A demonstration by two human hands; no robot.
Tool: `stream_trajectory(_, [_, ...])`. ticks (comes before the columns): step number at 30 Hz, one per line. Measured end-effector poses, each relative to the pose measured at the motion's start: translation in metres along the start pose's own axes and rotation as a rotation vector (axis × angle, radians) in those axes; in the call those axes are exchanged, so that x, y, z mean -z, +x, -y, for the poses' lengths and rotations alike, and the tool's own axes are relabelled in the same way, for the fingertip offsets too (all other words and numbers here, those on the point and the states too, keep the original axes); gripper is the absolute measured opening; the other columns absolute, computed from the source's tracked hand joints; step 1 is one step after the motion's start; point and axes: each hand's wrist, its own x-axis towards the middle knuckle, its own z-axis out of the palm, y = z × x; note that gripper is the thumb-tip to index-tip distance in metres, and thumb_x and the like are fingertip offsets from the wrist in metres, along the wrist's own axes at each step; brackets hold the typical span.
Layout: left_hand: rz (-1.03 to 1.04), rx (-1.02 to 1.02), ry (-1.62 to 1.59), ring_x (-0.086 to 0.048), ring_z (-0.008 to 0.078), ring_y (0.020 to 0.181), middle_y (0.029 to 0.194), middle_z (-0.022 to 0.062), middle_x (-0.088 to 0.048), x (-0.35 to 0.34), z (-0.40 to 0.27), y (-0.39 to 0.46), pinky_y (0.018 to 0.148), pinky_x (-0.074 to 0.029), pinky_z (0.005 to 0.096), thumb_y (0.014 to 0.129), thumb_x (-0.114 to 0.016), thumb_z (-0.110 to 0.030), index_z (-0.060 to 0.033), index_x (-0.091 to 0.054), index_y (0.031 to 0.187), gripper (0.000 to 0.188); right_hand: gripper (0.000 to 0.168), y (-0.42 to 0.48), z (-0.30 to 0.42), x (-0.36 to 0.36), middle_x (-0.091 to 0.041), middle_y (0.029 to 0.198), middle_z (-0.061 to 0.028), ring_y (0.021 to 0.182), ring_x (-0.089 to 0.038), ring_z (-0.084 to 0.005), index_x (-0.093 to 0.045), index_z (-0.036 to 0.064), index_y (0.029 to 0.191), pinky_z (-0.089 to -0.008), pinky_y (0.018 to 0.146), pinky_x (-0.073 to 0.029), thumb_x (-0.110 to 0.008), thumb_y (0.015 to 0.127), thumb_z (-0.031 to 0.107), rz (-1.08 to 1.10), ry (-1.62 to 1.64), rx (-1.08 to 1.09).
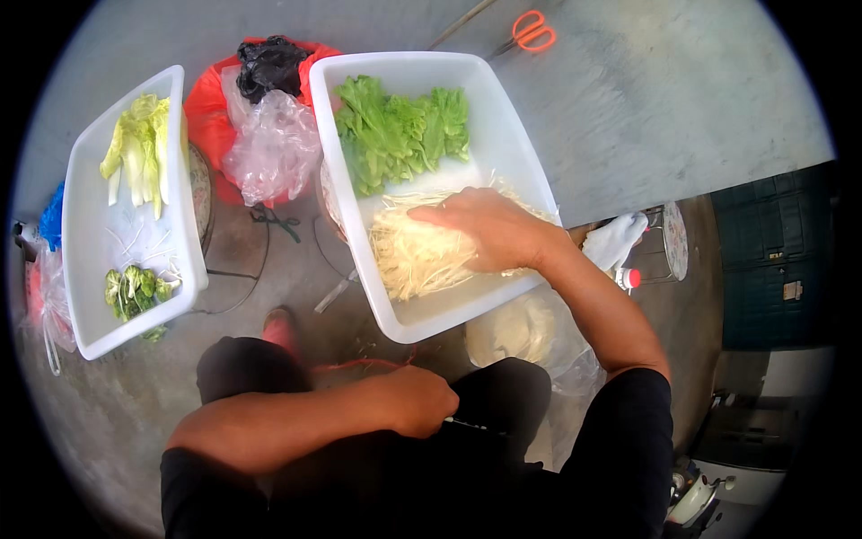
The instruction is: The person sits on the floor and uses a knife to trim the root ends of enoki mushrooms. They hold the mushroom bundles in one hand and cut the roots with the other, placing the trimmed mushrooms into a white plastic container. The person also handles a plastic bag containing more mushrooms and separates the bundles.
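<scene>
A white plastic tub (411,333) stands before me, with green leafy lettuce (397,131) at its far end and a heap of thin pale food strands (417,252) at its near end. My right hand (488,226) is on the right side of this heap, its thumb pointing left and its other fingertips hidden. Over my lap, my left hand (424,404) is curled, palm side hidden; a thin whitish strip (465,424) shows beside it, and whether I hold it is unclear. A second white tub (195,269) at left holds pale leafy greens (141,151) and broccoli pieces (138,290).
Between the tubs sits a red plastic bag (212,114) with black and clear bags. Orange-handled scissors (533,32) lie beyond the main tub. Below its near right corner is a clear bag (572,343). A round stool (675,241) and a red-capped bottle (630,277) are at right.
</scene>
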Motion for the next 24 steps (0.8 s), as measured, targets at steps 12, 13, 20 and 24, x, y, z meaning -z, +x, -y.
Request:
stream_trajectory(12, [0.033, 0.033, -0.042, -0.064, 0.0355, 0.080, 0.080, 0.0204, -0.065, 0.015, -0.003, 0.005, 0.071, -0.051, 0.0443, 0.074, -0.053, -0.007, 0.0024, -0.066, 0.080, 0.017, 0.072, -0.027, -0.026, -0.017, -0.050, 0.130, -0.0133, 0.117, -0.044, -0.0320, -0.050, 0.013, 0.131, -0.0380, 0.103, -0.035, -0.069, 0.062, 0.006, -0.073, 0.001, -0.083])
stream_trajectory(13, [0.022, 0.029, -0.046, -0.064, 0.0357, 0.080, 0.080, 0.0204, -0.065, 0.015, -0.003, 0.006, 0.070, -0.051, 0.0444, 0.073, -0.053, -0.007, 0.0024, -0.066, 0.079, 0.017, 0.070, -0.028, -0.029, -0.012, -0.051, 0.129, -0.0128, 0.116, -0.045, -0.0320, -0.051, 0.013, 0.130, -0.0383, 0.102, -0.036, -0.068, 0.062, 0.006, -0.073, 0.053, -0.073])
stream_trajectory(20, [-0.009, 0.015, -0.052, -0.064, 0.0360, 0.080, 0.080, 0.0202, -0.065, 0.012, -0.002, 0.009, 0.070, -0.051, 0.0445, 0.073, -0.052, -0.007, 0.0019, -0.066, 0.079, 0.017, 0.055, -0.009, -0.038, 0.027, -0.057, 0.121, -0.0128, 0.108, -0.051, -0.0316, -0.057, 0.008, 0.120, -0.0382, 0.097, -0.040, -0.063, 0.065, 0.007, -0.087, 0.219, -0.051])
stream_trajectory(24, [-0.014, 0.027, -0.044, -0.064, 0.0359, 0.080, 0.081, 0.0199, -0.065, 0.008, -0.002, 0.011, 0.070, -0.052, 0.0442, 0.073, -0.053, -0.006, 0.0015, -0.066, 0.080, 0.017, 0.051, 0.032, -0.050, 0.001, -0.058, 0.119, -0.0146, 0.108, -0.053, -0.0323, -0.058, 0.005, 0.118, -0.0380, 0.096, -0.041, -0.060, 0.068, 0.007, -0.198, 0.119, 0.043])
